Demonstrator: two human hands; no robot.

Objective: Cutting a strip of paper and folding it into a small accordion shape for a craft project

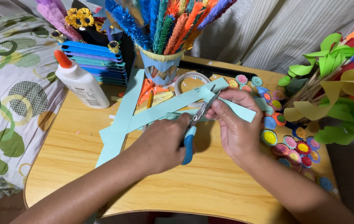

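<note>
- Pale blue paper is what we work on: our right hand (237,124) pinches a long paper strip (210,101) between thumb and fingers, held flat and taut so its edge meets the blades.
- Our left hand (162,143) is closed round the blue-handled scissors (193,128), steel blades angled up and away from the wrist, tips at the strip just beside the right fingertips (whether they bite yet we cannot tell).
- Beyond the left knuckles lie more cut blue strips (123,120), matte and thin, fanned on the smooth wooden table (210,186) within easy reach.
- Further out past both hands stands a paper cup (160,66) packed with fringed, feathery paper stems in blue, orange and green; a tape roll (191,81) lies flat beside it.
- Far to the left hand's outer side stands a white glue bottle (81,81) with an orange cap, upright.
- Just right of the right hand, small round fringed paper flowers (291,143) are scattered, bright and ruffled.
</note>
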